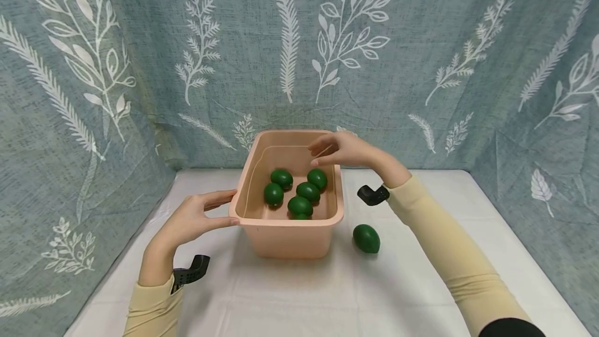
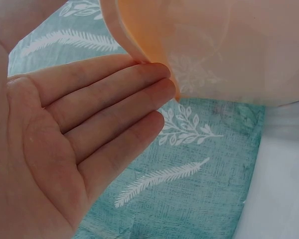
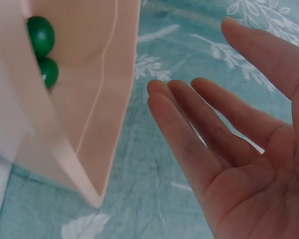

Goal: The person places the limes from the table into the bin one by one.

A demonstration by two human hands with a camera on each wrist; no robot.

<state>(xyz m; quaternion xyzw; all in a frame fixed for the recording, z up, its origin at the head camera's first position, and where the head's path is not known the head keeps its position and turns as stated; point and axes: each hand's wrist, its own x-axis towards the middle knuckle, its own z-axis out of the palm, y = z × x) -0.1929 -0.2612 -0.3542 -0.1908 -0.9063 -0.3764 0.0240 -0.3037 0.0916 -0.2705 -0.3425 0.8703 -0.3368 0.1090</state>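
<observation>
We see the tub [image 1: 285,233] at the centre of the white table [image 1: 327,300], with five limes [image 1: 300,206] inside it. A sixth lime [image 1: 366,238] lies on the table at the tub's 4 o'clock, just beside its wall. Our left hand [image 1: 194,218] rests with straight fingers [image 2: 114,94] against the tub's rim at 8 o'clock, gripping nothing. Our right hand [image 1: 343,148] hovers over the tub's 1 o'clock corner, fingers [image 3: 189,129] loose and spread, holding nothing and apart from the rim. The leaf-print cloth [image 1: 421,56] hangs behind at 12 o'clock.
</observation>
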